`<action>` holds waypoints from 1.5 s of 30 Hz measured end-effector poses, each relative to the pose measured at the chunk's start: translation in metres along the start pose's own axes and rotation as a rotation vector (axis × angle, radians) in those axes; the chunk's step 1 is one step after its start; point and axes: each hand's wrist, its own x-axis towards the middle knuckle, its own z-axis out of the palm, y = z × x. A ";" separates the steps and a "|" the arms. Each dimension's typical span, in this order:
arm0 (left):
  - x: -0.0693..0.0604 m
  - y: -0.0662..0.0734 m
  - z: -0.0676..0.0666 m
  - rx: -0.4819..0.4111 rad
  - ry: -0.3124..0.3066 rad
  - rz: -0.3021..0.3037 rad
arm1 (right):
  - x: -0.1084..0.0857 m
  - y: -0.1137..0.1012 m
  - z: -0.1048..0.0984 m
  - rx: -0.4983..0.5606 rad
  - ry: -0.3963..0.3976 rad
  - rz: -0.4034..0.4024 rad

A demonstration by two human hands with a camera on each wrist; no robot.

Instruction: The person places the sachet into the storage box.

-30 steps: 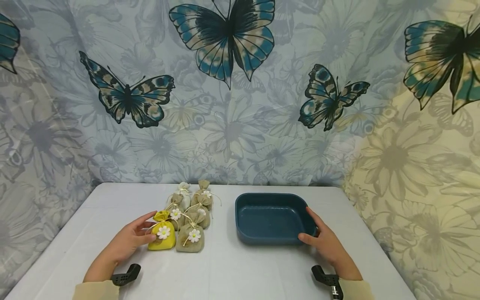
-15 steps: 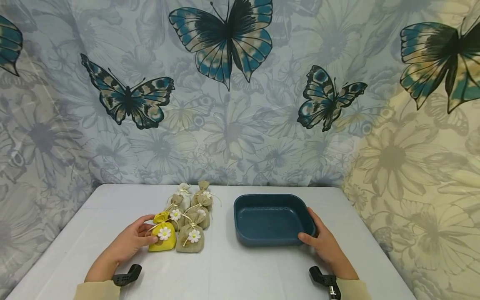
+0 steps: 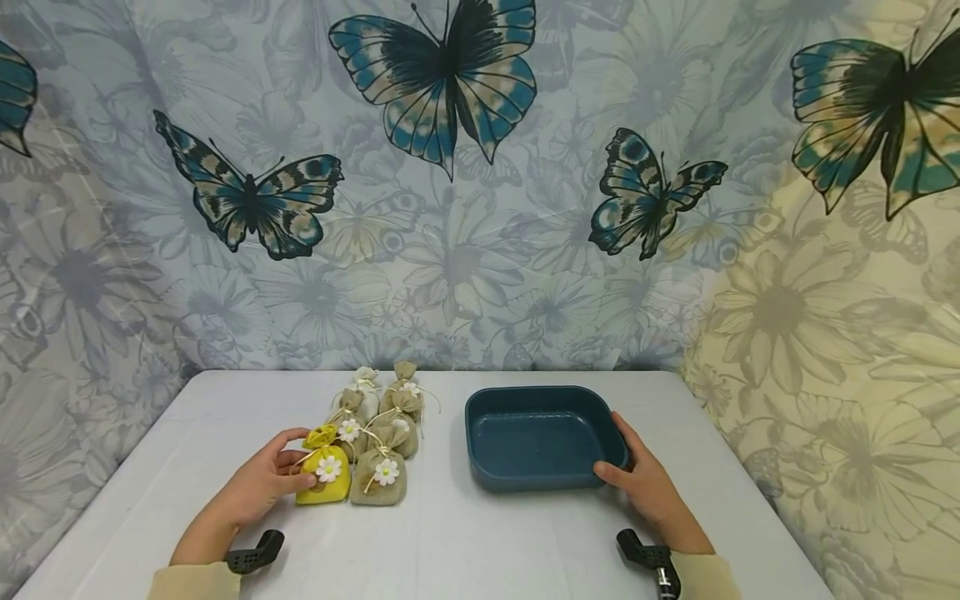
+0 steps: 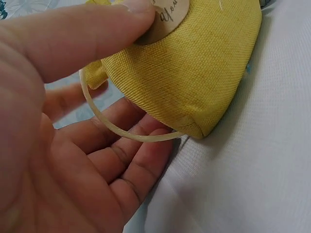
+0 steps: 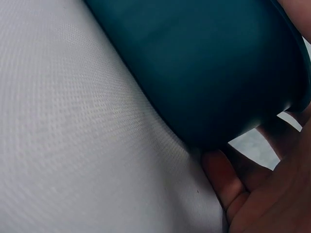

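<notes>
A small yellow drawstring pouch point(image 3: 324, 487) with a white daisy stands at the front left of a cluster of pouches. My left hand point(image 3: 258, 483) pinches it, thumb over the round paper tag on its front and fingers behind. In the left wrist view the yellow pouch point(image 4: 194, 77) shows its woven cloth, and a pale cord loops below the thumb. On the right sits a dark teal rectangular dish point(image 3: 543, 479). Its right end is gripped by my right hand point(image 3: 648, 487), thumb over the near rim and fingers round the outer wall. The right wrist view shows the dish's wall point(image 5: 194, 63) close up.
Several beige pouches, the nearest a beige pouch with a daisy point(image 3: 378, 492), stand beside and behind the yellow one. A white pouch point(image 3: 367, 404) is at the back. All rest on a white-covered table point(image 3: 450, 550), before a butterfly-print cloth backdrop point(image 3: 457, 267).
The left thumb and fingers have closed in slightly on the yellow pouch. The dish and right hand appear slightly further left, along with a small shift of the whole view.
</notes>
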 end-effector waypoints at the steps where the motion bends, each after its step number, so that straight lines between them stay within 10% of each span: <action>1: 0.001 0.000 0.000 0.016 0.003 -0.005 | 0.000 0.000 0.000 -0.001 0.000 0.000; 32: 0.001 -0.003 0.004 -0.062 -0.135 0.140 | 0.000 0.001 0.000 -0.037 0.021 -0.003; 45: -0.001 0.006 0.004 0.076 -0.132 0.121 | 0.000 0.001 0.002 0.007 0.016 -0.004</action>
